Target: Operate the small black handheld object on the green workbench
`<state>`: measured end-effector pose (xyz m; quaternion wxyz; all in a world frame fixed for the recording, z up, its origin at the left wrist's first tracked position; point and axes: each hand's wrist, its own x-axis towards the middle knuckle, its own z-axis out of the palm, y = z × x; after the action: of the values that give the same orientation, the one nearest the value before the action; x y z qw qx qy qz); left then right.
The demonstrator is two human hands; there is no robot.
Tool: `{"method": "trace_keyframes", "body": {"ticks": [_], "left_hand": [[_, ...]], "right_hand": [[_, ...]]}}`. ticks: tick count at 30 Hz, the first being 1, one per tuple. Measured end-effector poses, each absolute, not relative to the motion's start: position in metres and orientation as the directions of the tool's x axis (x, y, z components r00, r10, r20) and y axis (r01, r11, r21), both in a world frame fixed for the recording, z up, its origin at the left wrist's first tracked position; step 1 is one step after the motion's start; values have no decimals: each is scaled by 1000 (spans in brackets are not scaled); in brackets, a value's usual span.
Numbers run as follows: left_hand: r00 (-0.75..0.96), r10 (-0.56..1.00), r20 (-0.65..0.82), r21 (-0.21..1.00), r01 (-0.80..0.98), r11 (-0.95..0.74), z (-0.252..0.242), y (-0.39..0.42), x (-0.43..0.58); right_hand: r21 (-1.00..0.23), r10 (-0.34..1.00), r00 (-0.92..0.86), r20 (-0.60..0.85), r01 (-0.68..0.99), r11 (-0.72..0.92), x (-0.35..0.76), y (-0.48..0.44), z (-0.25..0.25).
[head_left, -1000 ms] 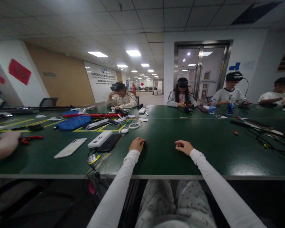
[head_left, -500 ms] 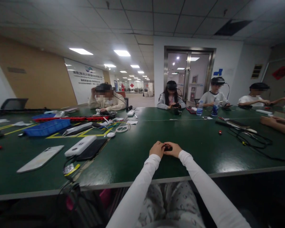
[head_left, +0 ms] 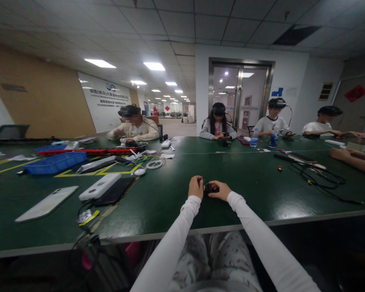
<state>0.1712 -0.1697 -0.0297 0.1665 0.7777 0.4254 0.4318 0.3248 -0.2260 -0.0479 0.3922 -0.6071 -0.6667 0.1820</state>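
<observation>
Over the near middle of the green table [head_left: 167, 202], my right hand [head_left: 220, 190] has its fingers closed on a small black object [head_left: 211, 188]. The object's kind is too small and dark to make out. My left hand [head_left: 196, 186] is upright at the left side of it, its fingers closed. A thin dark bit shows at the left fingertips, too small to name. Whether the left hand touches the black object I cannot tell.
To the left lie a white phone [head_left: 47, 203], a white power bank [head_left: 99, 186], a black pad [head_left: 115, 192] and a blue tray [head_left: 56, 163]. Black cables [head_left: 325, 182] and a small red item [head_left: 280, 168] lie right. Several people sit around the table beyond two bottles [head_left: 254, 138].
My left hand has drawn slightly left and up from my right hand, showing more of the black object. The person at the far left has lowered a hand from the head.
</observation>
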Motion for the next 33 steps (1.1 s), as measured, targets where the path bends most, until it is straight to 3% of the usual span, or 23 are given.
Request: {"method": "trace_keyframes", "body": {"ticks": [5,10,14,18,26,33], "left_hand": [[342,812,473,632,511,-583,-29,-176,172],[549,748,373,466,586,-663,-25,-187,174],[570,754,326,382,651,-656,-21,-185,165],[473,819,325,365,736,-570,-18,-165,131],[90,935,342,348,912,-215,-10,-105,6],[-1,917,400,368,916,-159,-16,-84,-39]], "right_hand": [[-714,951,38,308,669,205,324,-226,-48],[-712,942,18,334,661,239,325,-224,-50],[-748,945,26,326,619,241,326,-223,-53],[-775,949,23,316,584,244,325,-225,-55],[-801,957,10,290,550,237,324,-230,-56],[-799,955,-1,295,549,247,326,-228,-61]]}}
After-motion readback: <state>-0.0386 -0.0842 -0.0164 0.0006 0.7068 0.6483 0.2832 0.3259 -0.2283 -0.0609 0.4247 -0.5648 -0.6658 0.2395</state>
